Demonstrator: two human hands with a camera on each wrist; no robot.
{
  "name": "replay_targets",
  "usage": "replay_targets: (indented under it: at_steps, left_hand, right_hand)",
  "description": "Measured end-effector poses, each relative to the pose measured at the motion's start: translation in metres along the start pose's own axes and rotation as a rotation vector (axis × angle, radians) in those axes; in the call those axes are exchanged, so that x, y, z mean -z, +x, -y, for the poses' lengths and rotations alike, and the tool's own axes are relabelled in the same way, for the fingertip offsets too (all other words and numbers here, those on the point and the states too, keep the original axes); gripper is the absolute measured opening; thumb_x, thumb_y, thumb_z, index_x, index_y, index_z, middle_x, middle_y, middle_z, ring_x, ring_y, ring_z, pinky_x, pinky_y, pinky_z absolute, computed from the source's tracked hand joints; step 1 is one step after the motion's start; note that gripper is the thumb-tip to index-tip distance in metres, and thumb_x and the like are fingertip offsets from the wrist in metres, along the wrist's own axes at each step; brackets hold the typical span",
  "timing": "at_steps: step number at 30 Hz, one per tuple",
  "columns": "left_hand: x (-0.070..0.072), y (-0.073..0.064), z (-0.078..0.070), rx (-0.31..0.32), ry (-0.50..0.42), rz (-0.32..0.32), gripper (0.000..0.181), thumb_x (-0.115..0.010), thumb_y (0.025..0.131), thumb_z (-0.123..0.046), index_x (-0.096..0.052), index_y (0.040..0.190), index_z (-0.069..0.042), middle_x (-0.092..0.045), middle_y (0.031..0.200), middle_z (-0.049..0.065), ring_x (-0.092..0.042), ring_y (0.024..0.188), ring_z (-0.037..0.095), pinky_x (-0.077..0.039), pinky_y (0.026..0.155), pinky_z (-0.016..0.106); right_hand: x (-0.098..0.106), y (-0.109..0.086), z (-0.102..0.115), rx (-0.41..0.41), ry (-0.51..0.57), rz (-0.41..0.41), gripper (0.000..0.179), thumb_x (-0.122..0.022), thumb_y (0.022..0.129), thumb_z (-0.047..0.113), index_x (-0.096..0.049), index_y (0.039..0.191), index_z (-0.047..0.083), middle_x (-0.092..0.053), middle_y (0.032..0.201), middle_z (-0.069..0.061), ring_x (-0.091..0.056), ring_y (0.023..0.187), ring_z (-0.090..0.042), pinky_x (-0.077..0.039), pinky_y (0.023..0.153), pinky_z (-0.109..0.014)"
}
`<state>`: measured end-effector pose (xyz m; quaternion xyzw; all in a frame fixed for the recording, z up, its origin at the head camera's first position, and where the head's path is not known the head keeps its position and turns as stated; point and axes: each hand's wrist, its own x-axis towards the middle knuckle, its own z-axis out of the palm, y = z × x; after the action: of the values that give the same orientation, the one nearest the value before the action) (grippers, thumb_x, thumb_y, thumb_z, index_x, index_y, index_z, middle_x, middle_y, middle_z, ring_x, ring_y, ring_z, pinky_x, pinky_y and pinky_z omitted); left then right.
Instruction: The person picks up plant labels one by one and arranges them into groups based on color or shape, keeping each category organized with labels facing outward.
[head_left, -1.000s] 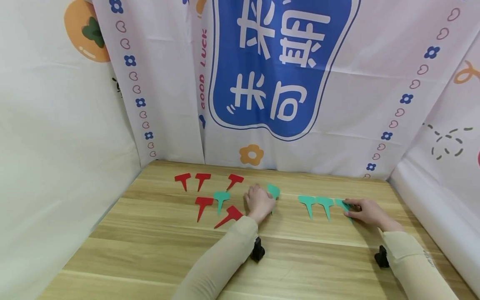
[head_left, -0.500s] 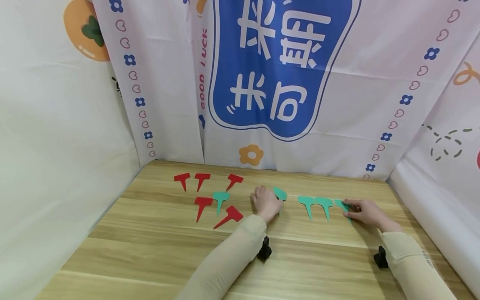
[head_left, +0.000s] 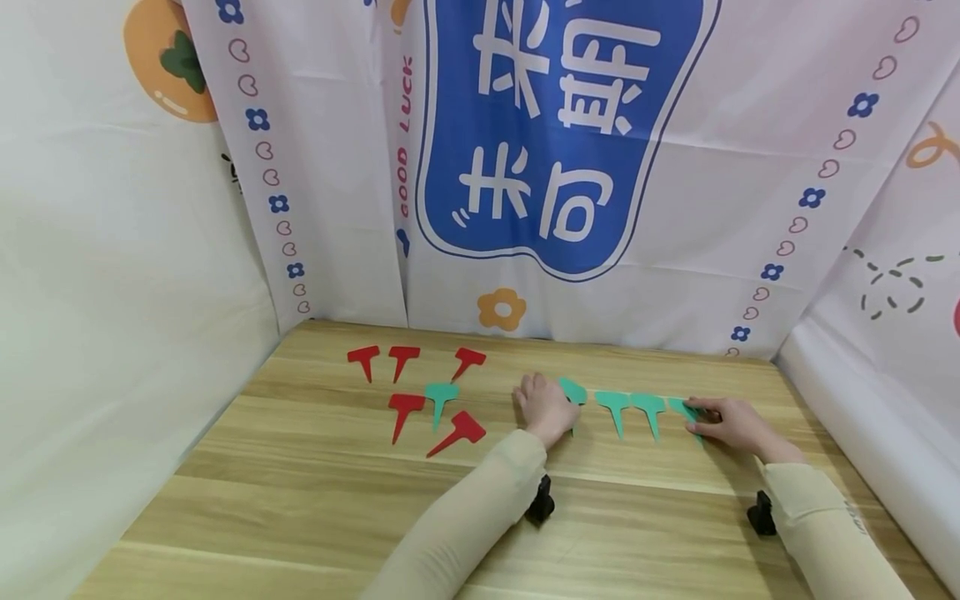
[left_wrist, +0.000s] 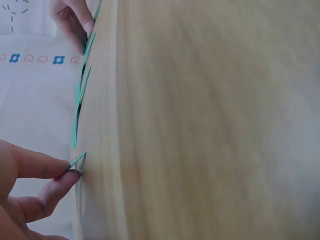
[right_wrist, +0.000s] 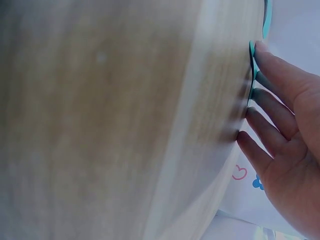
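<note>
In the head view, my left hand [head_left: 545,409] pinches a green T-shaped plant label [head_left: 573,390] just above the wood; the left wrist view shows this label [left_wrist: 78,159] between thumb and finger. To its right, two green plant labels [head_left: 613,403] lie side by side, stems toward me. My right hand [head_left: 738,427] rests on the rightmost green label [head_left: 681,407], hiding part of it. In the right wrist view its fairly straight fingers [right_wrist: 272,102] touch that label and the tabletop.
Several red plant labels [head_left: 406,404] lie at the left of the wooden table [head_left: 300,500], with one green label [head_left: 441,395] among them. A printed cloth [head_left: 360,208] hangs behind, and white cloth walls stand at both sides.
My left hand has slid to the right with its green plant label, closer to the two lying labels. The right hand has stayed in place.
</note>
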<state>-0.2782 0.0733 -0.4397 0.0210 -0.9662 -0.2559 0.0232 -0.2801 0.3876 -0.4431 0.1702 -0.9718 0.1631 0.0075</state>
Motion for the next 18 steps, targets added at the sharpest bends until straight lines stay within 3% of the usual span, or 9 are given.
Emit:
replay_targets:
  at_steps: [7,18]
  left_hand:
    - [-0.0022,-0.0023,-0.0069,0.001,0.016,0.035,0.025,-0.068,0.08,-0.029,-0.07,0.088,-0.005,-0.041,0.145,0.017,-0.025,0.141,0.037,-0.018,0.114,0.057]
    - [-0.0057,-0.0013,-0.0107,-0.002,0.073,0.062,0.026,-0.068,0.08,-0.033,-0.062,0.066,-0.012,-0.039,0.147,0.017,-0.024,0.142,0.037,-0.018,0.114,0.057]
  right_hand:
    - [0.0001,-0.0001,-0.0002,-0.006,0.002,0.005,0.053,-0.071,0.084,0.034,-0.061,0.124,0.001,-0.056,0.127,-0.028,-0.053,0.113,-0.049,-0.043,0.091,-0.059]
    - [-0.0009,0.0005,-0.0013,0.009,-0.007,-0.009,0.051,-0.071,0.083,0.033,-0.062,0.123,0.002,-0.058,0.125,-0.027,-0.054,0.112,-0.049,-0.044,0.091,-0.059]
